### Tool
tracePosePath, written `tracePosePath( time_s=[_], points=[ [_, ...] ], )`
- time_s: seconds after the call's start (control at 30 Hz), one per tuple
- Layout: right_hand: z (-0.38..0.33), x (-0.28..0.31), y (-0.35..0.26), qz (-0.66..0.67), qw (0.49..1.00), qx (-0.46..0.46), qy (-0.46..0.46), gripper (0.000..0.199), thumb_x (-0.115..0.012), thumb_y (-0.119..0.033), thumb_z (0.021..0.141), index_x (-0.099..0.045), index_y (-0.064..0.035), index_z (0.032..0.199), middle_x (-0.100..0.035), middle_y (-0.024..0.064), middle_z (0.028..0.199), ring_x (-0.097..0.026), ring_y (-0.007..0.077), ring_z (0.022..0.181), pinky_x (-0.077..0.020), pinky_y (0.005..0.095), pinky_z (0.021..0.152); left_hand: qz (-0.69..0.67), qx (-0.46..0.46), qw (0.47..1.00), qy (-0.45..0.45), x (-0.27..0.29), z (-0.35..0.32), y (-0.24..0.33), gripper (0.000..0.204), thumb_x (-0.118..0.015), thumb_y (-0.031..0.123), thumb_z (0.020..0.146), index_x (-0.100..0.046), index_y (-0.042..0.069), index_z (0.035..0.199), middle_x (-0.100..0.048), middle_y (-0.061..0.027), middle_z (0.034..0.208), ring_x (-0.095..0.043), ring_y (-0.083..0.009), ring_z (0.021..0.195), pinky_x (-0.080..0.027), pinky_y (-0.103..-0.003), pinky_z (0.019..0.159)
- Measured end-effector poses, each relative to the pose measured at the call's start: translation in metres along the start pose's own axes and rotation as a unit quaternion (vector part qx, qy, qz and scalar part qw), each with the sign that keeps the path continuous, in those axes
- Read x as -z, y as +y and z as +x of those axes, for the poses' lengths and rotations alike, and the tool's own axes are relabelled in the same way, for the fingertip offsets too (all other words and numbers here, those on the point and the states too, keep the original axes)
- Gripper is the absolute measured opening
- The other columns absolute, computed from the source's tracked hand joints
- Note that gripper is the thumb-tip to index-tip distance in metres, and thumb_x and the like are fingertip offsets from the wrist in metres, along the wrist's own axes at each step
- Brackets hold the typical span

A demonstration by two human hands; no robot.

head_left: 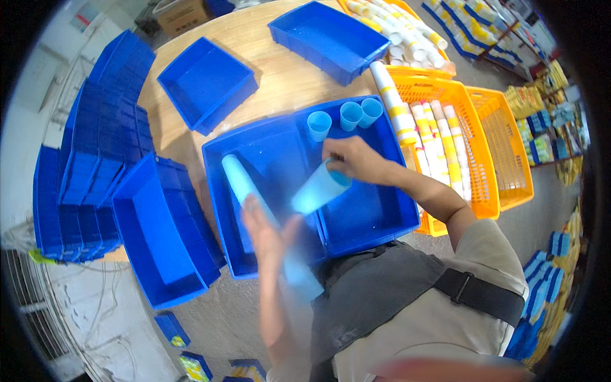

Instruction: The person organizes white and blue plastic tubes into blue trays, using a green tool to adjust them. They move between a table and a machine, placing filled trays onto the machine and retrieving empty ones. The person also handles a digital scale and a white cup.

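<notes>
Grey floor at the back, with loaded shelving [468,25] at upper right. In front of it, a pale wooden bench [270,89], with a squarish blue bin [203,79] and a longer blue bin [328,35] toward its far edge, stacked blue bins [95,153] along its left edge, and orange crates [487,191] with white-and-yellow tubes [439,137] by its right edge. At the near edge, a large divided blue tray [369,210], with three light-blue cups [351,118] upright at the far end of its right compartment.

Over the left compartment and near wall, a long light-blue cup stack [237,177], long axis slanting from far left to near right, clamped in the blurred left hand [264,232]. To its right, over the divider, a shorter light-blue cup [318,191], tilted, wide rim pinched in the right hand [356,159], narrow base down-left toward the left thumb. Long axes almost at right angles; left hand nearer the base, right hand at the rim. Hands apart from each other; contact between left thumb and base impossible to tell.

On cups and tray, no readable label or lettering; dark print on the brown carton [181,16] beyond the far edge.
</notes>
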State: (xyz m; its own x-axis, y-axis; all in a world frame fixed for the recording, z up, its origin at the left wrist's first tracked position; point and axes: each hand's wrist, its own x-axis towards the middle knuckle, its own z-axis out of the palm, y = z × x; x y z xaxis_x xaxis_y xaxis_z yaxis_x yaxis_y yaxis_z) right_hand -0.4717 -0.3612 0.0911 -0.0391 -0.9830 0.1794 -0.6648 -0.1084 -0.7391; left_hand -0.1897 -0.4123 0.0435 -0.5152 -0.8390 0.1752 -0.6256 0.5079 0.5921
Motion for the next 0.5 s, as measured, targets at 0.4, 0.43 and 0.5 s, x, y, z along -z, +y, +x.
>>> tracePosePath(
  time_s=[0.4, 0.43, 0.5],
  points=[
    [-0.104, 0.022, -0.085, -0.049, 0.962, 0.208, -0.168, 0.015, -0.065, -0.017, 0.080, -0.051, -0.0096, 0.080, -0.054, 0.0063, 0.064, -0.061, 0.0252, 0.061, -0.0504, 0.0395, 0.053, -0.099, -0.177, 0.836, -0.510, 0.086, 0.014, 0.064, 0.054, -0.085, 0.018, 0.064, -0.066, 0.007, 0.114, -0.071, -0.0167, 0.105, -0.071, -0.0329, 0.096, -0.057, -0.043, 0.078],
    [-0.114, 0.043, -0.080, -0.086, 0.954, 0.202, -0.203, 0.015, -0.065, -0.014, 0.079, -0.051, -0.0094, 0.075, -0.056, 0.0074, 0.068, -0.063, 0.0244, 0.065, -0.0518, 0.0381, 0.057, 0.011, -0.086, 0.878, -0.470, 0.098, 0.016, 0.063, 0.056, -0.086, 0.018, 0.063, -0.066, 0.006, 0.113, -0.071, -0.0181, 0.106, -0.071, -0.0328, 0.096, -0.057, -0.043, 0.078],
    [-0.126, 0.089, -0.056, 0.018, 0.989, 0.130, 0.066, 0.018, -0.065, -0.006, 0.075, -0.050, -0.0077, 0.066, -0.058, 0.0087, 0.065, -0.061, 0.0251, 0.061, -0.0497, 0.0376, 0.054, 0.115, 0.027, 0.906, -0.406, 0.131, 0.040, 0.044, 0.059, -0.089, 0.019, 0.060, -0.066, 0.006, 0.113, -0.071, -0.0205, 0.106, -0.071, -0.0334, 0.094, -0.057, -0.042, 0.079]
  ],
)
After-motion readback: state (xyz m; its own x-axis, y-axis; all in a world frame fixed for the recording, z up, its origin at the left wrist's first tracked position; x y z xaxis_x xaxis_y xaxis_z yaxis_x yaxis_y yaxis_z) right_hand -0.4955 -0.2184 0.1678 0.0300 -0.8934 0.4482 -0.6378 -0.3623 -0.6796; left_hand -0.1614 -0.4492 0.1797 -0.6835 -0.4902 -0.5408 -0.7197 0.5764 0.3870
